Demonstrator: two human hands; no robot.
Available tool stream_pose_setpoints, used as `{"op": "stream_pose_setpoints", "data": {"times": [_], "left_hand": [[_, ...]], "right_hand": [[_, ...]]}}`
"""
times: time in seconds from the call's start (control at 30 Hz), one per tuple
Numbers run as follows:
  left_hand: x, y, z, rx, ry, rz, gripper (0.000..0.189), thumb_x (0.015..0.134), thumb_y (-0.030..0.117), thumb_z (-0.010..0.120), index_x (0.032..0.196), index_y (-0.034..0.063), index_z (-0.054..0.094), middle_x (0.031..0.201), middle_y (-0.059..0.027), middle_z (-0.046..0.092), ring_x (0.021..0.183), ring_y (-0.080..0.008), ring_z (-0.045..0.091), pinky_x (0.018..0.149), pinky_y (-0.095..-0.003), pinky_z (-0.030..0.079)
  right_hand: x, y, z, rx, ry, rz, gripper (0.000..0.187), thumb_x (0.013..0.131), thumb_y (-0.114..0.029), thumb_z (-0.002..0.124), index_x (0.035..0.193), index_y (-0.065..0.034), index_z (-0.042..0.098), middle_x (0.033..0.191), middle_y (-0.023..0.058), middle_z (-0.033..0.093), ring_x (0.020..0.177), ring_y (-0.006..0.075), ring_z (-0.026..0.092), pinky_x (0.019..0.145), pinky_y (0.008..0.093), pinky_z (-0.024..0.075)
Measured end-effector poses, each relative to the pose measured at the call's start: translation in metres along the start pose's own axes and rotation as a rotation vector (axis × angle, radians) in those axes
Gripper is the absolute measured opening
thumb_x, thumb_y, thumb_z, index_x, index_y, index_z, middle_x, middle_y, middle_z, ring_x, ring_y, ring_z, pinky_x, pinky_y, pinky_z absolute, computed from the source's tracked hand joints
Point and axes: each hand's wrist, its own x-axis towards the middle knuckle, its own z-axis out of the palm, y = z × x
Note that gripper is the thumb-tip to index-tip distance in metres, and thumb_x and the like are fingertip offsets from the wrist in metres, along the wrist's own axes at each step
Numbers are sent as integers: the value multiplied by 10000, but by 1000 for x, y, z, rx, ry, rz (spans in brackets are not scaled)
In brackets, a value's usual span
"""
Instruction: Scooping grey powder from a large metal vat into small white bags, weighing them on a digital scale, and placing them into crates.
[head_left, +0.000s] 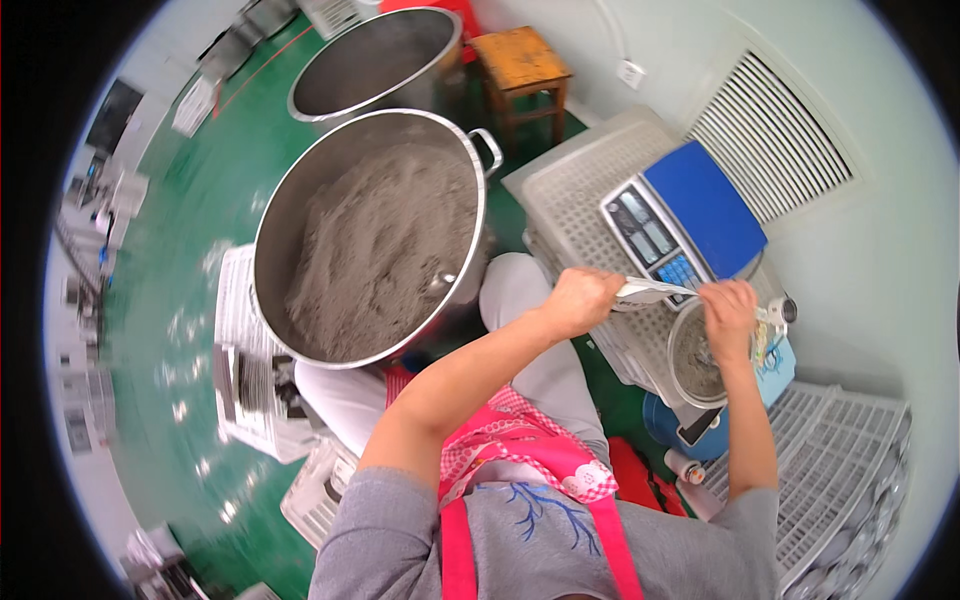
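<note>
My left hand (583, 301) and my right hand (727, 319) grip opposite ends of a white printed bag or packet (651, 291), stretched between them. It is held over the front edge of a digital scale with a blue pan (706, 208). Beneath my right hand stands a round metal bowl (679, 375) with grey powder in it. To the left of my knees is a large metal pot (259, 279), holding a broad mass of grey powder (382, 232) with a shiny metal scoop (442, 280) partly sunk in it.
The scale rests on upturned perforated plastic crates (577, 176). Behind the large pot are a second metal pot (322, 118) and a wooden stool (523, 60). White slatted crates (825, 442) stand at lower right, near a blue bucket (660, 424). More white crates (236, 300) lie left of the pot.
</note>
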Motion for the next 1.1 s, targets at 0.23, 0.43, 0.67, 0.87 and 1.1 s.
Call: {"op": "stream_pose_setpoints", "data": {"times": [0.23,0.43,0.67,0.87,1.1], "left_hand": [[-32,31,-65,40,371,109,144,704,106,666,819,58,595,698,-107,602,652,-330,633,574,-436,513],[-140,82,-167,148,676,-67,110,738,129,684,742,66,595,694,-99,620,672,-314,653,587,-426,522],[-285,118,-213,-565,1209,-395,503,844,-24,708,1333,72,640,1259,-103,671,1123,-189,641,972,-339,510],[-419,189,-200,-635,1177,-714,826,727,-35,760,1493,69,468,1469,-125,522,1357,-231,484,1149,-380,380],[-559,236,-176,-541,1625,-591,328,1025,157,571,1314,9,620,1266,-103,676,1208,-189,605,1059,-371,457]], "right_hand": [[17,-70,-17,747,-235,397,769,770,-86,679,1495,-37,430,1427,157,564,1345,304,504,1174,432,322],[85,-146,45,991,-348,41,208,898,95,591,1089,80,675,1108,150,672,1028,251,622,927,335,474],[183,-353,46,1121,-517,-735,147,879,93,618,1003,63,692,977,161,699,867,262,637,777,329,492],[125,-532,19,1251,-675,-1009,154,826,63,648,964,34,708,915,153,712,817,283,669,740,343,515],[20,-640,41,1364,-1038,-950,101,868,76,659,955,60,708,892,150,716,812,242,690,751,316,524]]}}
